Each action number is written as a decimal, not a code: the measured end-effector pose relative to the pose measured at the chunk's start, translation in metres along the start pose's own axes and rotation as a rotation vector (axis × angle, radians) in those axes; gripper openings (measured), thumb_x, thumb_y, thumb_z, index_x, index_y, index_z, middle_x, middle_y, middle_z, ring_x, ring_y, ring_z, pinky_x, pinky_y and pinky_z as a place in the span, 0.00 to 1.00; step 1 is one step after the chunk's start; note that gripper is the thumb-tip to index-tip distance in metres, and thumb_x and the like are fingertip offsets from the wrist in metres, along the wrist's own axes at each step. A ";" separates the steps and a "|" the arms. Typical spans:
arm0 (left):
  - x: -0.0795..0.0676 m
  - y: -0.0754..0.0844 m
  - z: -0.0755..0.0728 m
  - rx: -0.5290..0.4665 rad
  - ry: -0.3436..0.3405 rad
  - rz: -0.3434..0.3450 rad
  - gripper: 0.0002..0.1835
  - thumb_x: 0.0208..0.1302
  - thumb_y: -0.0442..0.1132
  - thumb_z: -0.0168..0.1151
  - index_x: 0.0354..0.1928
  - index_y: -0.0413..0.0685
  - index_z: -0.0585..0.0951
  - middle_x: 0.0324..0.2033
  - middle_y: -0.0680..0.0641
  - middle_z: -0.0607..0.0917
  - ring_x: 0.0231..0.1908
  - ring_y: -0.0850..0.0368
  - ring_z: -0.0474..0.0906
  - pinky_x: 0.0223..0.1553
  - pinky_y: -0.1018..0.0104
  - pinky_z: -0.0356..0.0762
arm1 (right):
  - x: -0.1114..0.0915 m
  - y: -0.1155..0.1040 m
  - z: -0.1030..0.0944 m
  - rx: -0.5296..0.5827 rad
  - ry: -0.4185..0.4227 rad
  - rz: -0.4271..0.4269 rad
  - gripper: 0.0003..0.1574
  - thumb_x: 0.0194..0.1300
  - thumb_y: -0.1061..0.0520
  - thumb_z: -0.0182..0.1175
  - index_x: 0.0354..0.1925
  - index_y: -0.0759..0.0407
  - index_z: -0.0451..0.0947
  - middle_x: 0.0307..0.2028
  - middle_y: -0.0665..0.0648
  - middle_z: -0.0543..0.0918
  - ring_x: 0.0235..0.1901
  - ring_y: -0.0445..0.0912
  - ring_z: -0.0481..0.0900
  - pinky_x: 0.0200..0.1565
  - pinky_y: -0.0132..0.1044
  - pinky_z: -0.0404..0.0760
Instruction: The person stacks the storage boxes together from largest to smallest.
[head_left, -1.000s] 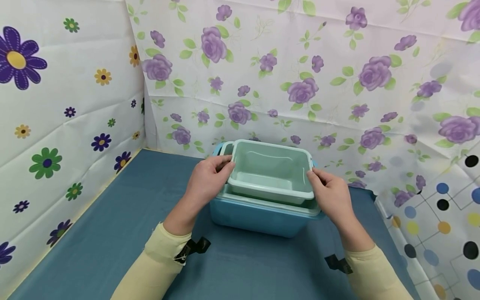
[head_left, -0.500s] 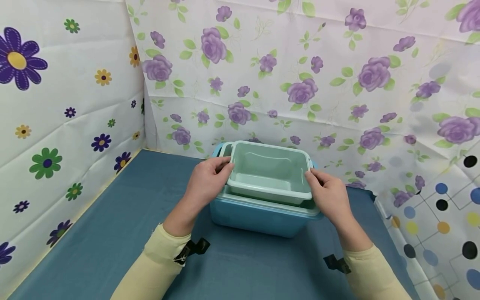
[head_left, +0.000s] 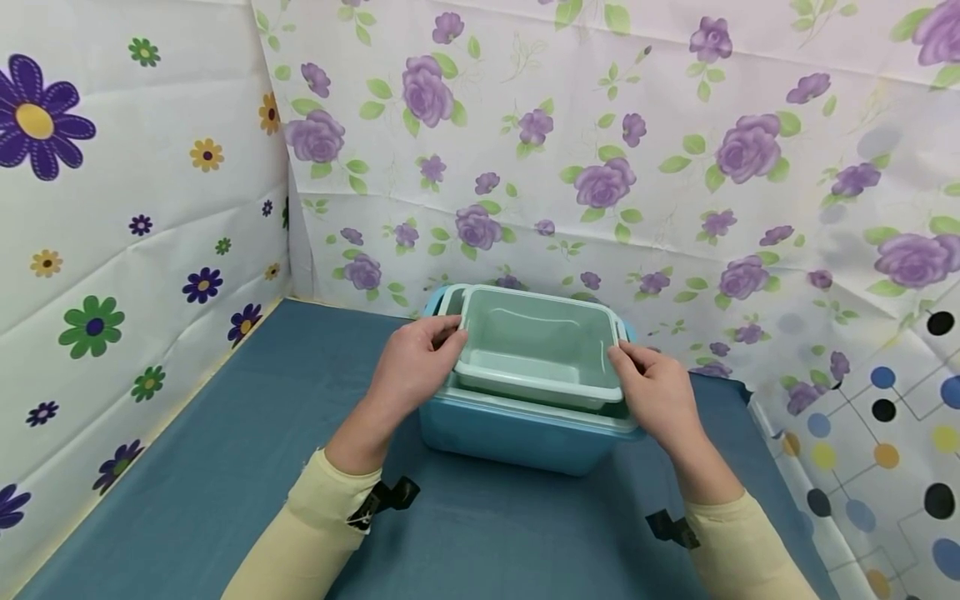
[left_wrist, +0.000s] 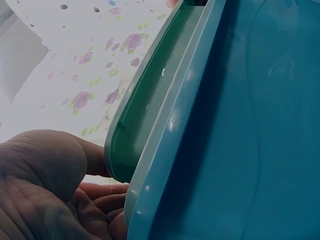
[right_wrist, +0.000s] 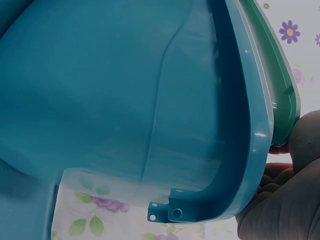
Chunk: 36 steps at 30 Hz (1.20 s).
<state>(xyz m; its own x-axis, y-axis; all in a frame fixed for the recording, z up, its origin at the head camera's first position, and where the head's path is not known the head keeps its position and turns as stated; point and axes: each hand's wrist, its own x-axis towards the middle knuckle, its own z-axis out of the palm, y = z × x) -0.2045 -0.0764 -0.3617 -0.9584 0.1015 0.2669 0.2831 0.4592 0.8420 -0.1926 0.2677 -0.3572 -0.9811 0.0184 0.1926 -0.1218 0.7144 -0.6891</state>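
A small pale green plastic basin (head_left: 540, 337) sits tilted inside a nested stack, its rim raised above the others. My left hand (head_left: 412, 364) pinches its left rim between thumb and fingers. On the opposite side, my right hand (head_left: 662, 390) pinches the right rim. Below is a larger pale green basin (head_left: 547, 408), set inside a blue basin (head_left: 517, 439) that stands on the table. Both wrist views show the blue basin's outer wall (left_wrist: 250, 125) from close by, with the green rim above it. The fingertips are partly hidden there.
A dark blue cloth (head_left: 300, 483) covers the table. Behind the stack hangs a sheet with purple roses (head_left: 480, 167), and a daisy-printed sheet (head_left: 150, 275) hangs at the left. At the right is a dotted sheet (head_left: 877, 467).
The small green basin has sunk slightly into the stack and shifted a little left. Both hands keep hold of its rim and move with it. The blue basin stays put.
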 end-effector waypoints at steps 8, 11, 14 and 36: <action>0.001 0.001 -0.001 0.022 -0.041 -0.031 0.25 0.86 0.45 0.61 0.75 0.41 0.81 0.62 0.43 0.89 0.57 0.46 0.86 0.59 0.43 0.84 | 0.001 -0.001 -0.003 -0.029 -0.061 0.006 0.40 0.89 0.36 0.52 0.80 0.61 0.73 0.71 0.69 0.82 0.54 0.59 0.83 0.47 0.49 0.76; 0.002 0.002 -0.002 0.032 -0.066 -0.043 0.25 0.86 0.46 0.61 0.76 0.41 0.81 0.65 0.43 0.88 0.61 0.45 0.86 0.61 0.43 0.83 | 0.001 -0.001 -0.004 -0.047 -0.088 0.005 0.41 0.90 0.36 0.50 0.82 0.62 0.71 0.75 0.69 0.77 0.60 0.61 0.82 0.51 0.52 0.77; 0.003 0.003 -0.002 0.040 -0.086 -0.049 0.26 0.86 0.46 0.60 0.76 0.40 0.80 0.65 0.42 0.88 0.62 0.44 0.85 0.62 0.43 0.83 | 0.002 -0.002 -0.005 -0.066 -0.104 0.010 0.41 0.90 0.36 0.49 0.82 0.62 0.70 0.67 0.71 0.84 0.56 0.61 0.83 0.50 0.52 0.77; 0.006 0.011 -0.002 0.182 -0.160 -0.063 0.27 0.87 0.47 0.59 0.77 0.38 0.78 0.59 0.41 0.89 0.49 0.47 0.87 0.56 0.44 0.83 | 0.003 -0.012 0.002 -0.243 -0.147 -0.016 0.38 0.93 0.43 0.46 0.85 0.65 0.64 0.79 0.72 0.70 0.76 0.71 0.70 0.71 0.72 0.72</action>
<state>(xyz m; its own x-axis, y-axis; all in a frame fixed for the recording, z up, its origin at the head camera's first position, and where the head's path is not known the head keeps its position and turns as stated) -0.2072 -0.0727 -0.3497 -0.9718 0.1992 0.1265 0.2249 0.6192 0.7523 -0.1944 0.2576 -0.3500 -0.9928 -0.0831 0.0859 -0.1149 0.8609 -0.4956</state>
